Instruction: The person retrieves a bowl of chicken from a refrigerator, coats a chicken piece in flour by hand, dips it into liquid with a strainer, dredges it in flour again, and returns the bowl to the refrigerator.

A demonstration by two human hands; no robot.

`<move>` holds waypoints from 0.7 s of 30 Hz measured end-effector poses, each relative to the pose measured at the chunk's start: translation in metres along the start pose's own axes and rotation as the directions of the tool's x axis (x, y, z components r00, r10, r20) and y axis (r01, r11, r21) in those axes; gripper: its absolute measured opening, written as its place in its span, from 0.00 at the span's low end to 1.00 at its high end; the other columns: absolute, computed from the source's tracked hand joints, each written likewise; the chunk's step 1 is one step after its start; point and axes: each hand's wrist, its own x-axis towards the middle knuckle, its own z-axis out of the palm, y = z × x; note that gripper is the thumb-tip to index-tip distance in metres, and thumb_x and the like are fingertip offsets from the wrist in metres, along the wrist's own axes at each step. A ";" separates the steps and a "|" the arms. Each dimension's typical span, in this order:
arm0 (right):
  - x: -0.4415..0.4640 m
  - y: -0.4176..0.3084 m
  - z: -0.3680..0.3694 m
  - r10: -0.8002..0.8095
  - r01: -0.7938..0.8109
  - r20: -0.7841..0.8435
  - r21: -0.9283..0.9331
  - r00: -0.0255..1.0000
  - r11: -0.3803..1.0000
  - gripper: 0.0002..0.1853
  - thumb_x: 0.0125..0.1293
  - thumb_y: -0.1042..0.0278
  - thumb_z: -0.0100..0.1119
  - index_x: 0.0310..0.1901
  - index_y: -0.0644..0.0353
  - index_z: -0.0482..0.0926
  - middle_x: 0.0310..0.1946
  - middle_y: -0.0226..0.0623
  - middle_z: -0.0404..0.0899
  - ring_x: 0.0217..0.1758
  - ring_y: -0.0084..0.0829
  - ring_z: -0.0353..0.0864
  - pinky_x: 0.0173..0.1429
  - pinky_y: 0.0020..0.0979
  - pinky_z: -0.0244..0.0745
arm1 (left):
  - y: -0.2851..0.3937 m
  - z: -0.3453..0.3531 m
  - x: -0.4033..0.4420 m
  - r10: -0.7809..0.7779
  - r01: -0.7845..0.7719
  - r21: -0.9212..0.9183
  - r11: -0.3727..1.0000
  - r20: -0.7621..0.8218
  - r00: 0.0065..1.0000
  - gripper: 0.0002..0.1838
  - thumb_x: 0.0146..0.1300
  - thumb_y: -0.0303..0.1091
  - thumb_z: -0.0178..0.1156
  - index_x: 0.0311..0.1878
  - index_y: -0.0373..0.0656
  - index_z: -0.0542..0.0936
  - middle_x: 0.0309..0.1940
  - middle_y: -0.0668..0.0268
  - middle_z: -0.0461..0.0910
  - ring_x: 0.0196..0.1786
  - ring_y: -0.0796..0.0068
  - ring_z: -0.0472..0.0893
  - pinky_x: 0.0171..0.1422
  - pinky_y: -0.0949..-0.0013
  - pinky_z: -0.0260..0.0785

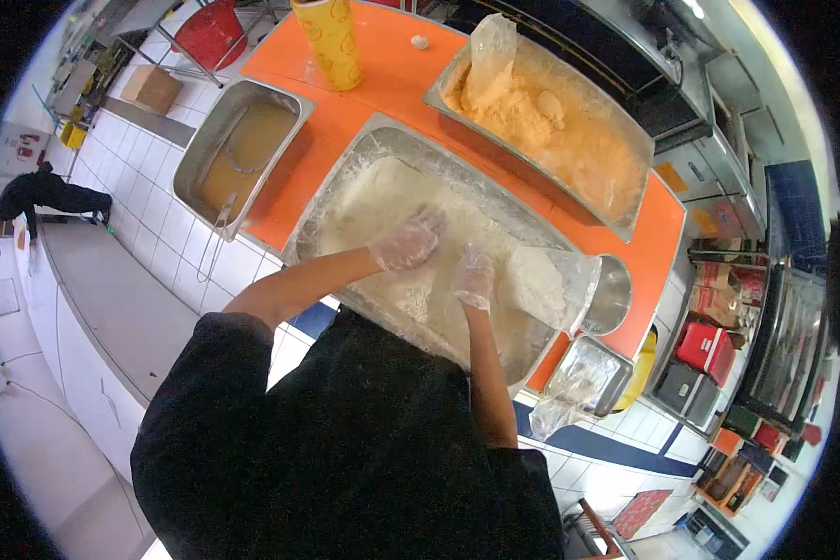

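Note:
Both hands wear clear plastic gloves and are in a large metal tray (380, 122) of pale flour (392, 191). My left hand (411, 240) rests in the flour left of the tray's middle, its fingertips partly hidden by flour; whether it holds anything does not show. To its right, my right hand (474, 277) also touches the flour, and its fingers are too unclear to read. A clear bag of white flour (535, 283) lies at the tray's right end, beside my right hand.
On the orange table (285, 47) stand a tray of orange powder (569, 140), a yellow patterned cup (331, 42), a pan of brownish liquid (252, 149) and a round metal bowl (611, 297). A smaller tray (616, 369) sits lower right. A person in black (51, 196) is far left.

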 end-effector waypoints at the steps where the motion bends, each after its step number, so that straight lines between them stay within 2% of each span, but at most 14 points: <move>1: -0.005 0.011 0.008 -0.153 0.142 -0.072 -0.139 0.986 0.980 0.24 0.63 0.64 0.51 0.60 0.61 0.71 0.54 0.47 0.76 0.59 0.45 0.73 0.65 0.41 0.65 | -0.004 0.019 0.001 0.001 -0.001 0.001 1.000 0.001 1.000 0.24 0.65 0.40 0.51 0.60 0.35 0.71 0.57 0.46 0.73 0.62 0.52 0.72 0.69 0.51 0.60; 2: -0.005 0.019 0.018 -0.305 0.262 -0.123 -0.280 0.944 0.924 0.24 0.63 0.65 0.50 0.61 0.60 0.71 0.54 0.46 0.76 0.59 0.45 0.72 0.65 0.41 0.64 | -0.007 0.038 0.000 0.014 -0.015 -0.051 0.999 -0.026 1.000 0.26 0.64 0.40 0.49 0.62 0.34 0.69 0.62 0.47 0.68 0.67 0.51 0.65 0.73 0.49 0.49; 3: -0.006 0.016 0.015 -0.297 0.256 -0.120 -0.275 0.947 0.927 0.24 0.63 0.65 0.50 0.61 0.60 0.71 0.54 0.46 0.76 0.59 0.45 0.72 0.65 0.41 0.64 | -0.008 0.054 -0.002 0.023 -0.029 -0.110 0.994 -0.049 0.999 0.29 0.63 0.40 0.48 0.64 0.33 0.66 0.67 0.47 0.62 0.72 0.49 0.58 0.78 0.47 0.39; 6: -0.003 0.011 0.004 -0.309 0.287 -0.051 -0.250 0.950 0.925 0.24 0.62 0.65 0.50 0.61 0.57 0.71 0.55 0.45 0.76 0.60 0.44 0.72 0.66 0.41 0.64 | -0.006 0.065 0.002 0.043 -0.043 -0.010 0.999 -0.018 0.999 0.32 0.64 0.41 0.47 0.68 0.32 0.62 0.69 0.45 0.59 0.74 0.50 0.55 0.78 0.45 0.34; 9: 0.042 0.008 0.020 -0.412 0.393 -0.110 -0.159 0.904 0.906 0.22 0.61 0.66 0.50 0.58 0.58 0.73 0.53 0.46 0.77 0.58 0.44 0.73 0.65 0.41 0.65 | 0.002 0.010 0.005 -0.026 0.042 -0.172 0.984 0.095 0.995 0.30 0.59 0.35 0.53 0.64 0.31 0.66 0.66 0.46 0.64 0.72 0.48 0.58 0.77 0.48 0.43; 11: 0.050 0.017 0.035 -0.535 0.510 -0.204 -0.165 0.820 0.844 0.20 0.60 0.67 0.51 0.55 0.58 0.75 0.52 0.47 0.77 0.56 0.46 0.75 0.62 0.42 0.68 | -0.007 0.016 -0.017 -0.038 0.046 -0.190 0.981 0.047 0.998 0.28 0.59 0.35 0.54 0.62 0.32 0.68 0.64 0.45 0.66 0.69 0.50 0.63 0.74 0.50 0.50; 13: 0.046 0.013 0.026 -0.506 0.492 -0.102 -0.136 0.856 0.860 0.19 0.60 0.67 0.52 0.54 0.59 0.75 0.50 0.47 0.77 0.54 0.47 0.76 0.60 0.42 0.69 | -0.004 -0.002 -0.033 -0.063 0.062 -0.208 0.976 0.002 0.998 0.26 0.58 0.36 0.55 0.59 0.33 0.71 0.61 0.45 0.68 0.66 0.51 0.68 0.72 0.52 0.56; 14: 0.045 0.007 0.019 -0.465 0.461 -0.007 -0.126 0.885 0.878 0.19 0.59 0.67 0.53 0.52 0.60 0.75 0.49 0.48 0.77 0.52 0.47 0.76 0.58 0.43 0.70 | 0.005 -0.041 -0.036 -0.284 0.328 -0.464 0.823 0.164 0.945 0.23 0.61 0.37 0.55 0.56 0.34 0.73 0.58 0.45 0.71 0.61 0.54 0.72 0.66 0.57 0.62; 15: 0.040 -0.001 0.011 -0.476 0.474 0.007 -0.117 0.879 0.873 0.19 0.59 0.67 0.53 0.52 0.60 0.75 0.49 0.48 0.77 0.52 0.47 0.76 0.58 0.43 0.70 | 0.011 -0.063 -0.042 -0.426 0.559 -0.629 0.540 0.369 0.826 0.20 0.63 0.39 0.55 0.53 0.34 0.75 0.54 0.45 0.73 0.56 0.57 0.76 0.60 0.61 0.68; 16: 0.035 -0.011 0.002 -0.447 0.447 0.014 -0.019 0.895 0.894 0.17 0.60 0.65 0.54 0.50 0.62 0.76 0.44 0.51 0.78 0.48 0.49 0.77 0.53 0.44 0.72 | 0.005 -0.055 -0.054 -0.439 0.572 -0.626 0.530 0.374 0.817 0.20 0.63 0.39 0.55 0.53 0.34 0.75 0.54 0.45 0.73 0.56 0.57 0.76 0.60 0.61 0.68; 18: 0.025 -0.032 -0.012 -0.417 0.414 0.030 0.071 0.909 0.908 0.15 0.61 0.64 0.56 0.47 0.63 0.77 0.40 0.54 0.79 0.44 0.51 0.78 0.47 0.44 0.73 | -0.010 -0.035 -0.080 -0.448 0.570 -0.816 -0.093 0.546 0.708 0.17 0.68 0.40 0.54 0.49 0.35 0.77 0.45 0.54 0.79 0.48 0.67 0.79 0.52 0.69 0.71; 19: 0.021 -0.042 -0.015 -0.452 0.458 -0.079 0.088 0.888 0.885 0.15 0.61 0.64 0.56 0.46 0.63 0.78 0.37 0.53 0.79 0.43 0.51 0.78 0.46 0.45 0.73 | -0.012 -0.036 -0.087 -0.448 0.565 -0.820 -0.097 0.543 0.710 0.17 0.68 0.40 0.54 0.49 0.35 0.77 0.45 0.54 0.79 0.48 0.67 0.79 0.52 0.69 0.71; 20: 0.018 -0.052 -0.020 -0.478 0.501 -0.191 0.097 0.857 0.860 0.14 0.62 0.63 0.56 0.45 0.63 0.78 0.35 0.53 0.79 0.41 0.51 0.78 0.46 0.46 0.72 | -0.013 -0.038 -0.094 -0.526 0.476 -0.825 0.303 0.272 0.806 0.17 0.69 0.39 0.52 0.50 0.34 0.76 0.43 0.56 0.79 0.47 0.70 0.79 0.52 0.71 0.71; 21: 0.012 -0.060 -0.026 -0.475 0.496 -0.190 0.086 0.859 0.864 0.14 0.62 0.63 0.56 0.45 0.63 0.78 0.35 0.53 0.79 0.41 0.51 0.78 0.46 0.46 0.72 | -0.013 -0.042 -0.102 -0.480 0.350 -0.668 0.657 -0.013 0.877 0.17 0.70 0.38 0.51 0.51 0.33 0.76 0.41 0.59 0.80 0.47 0.72 0.79 0.52 0.72 0.70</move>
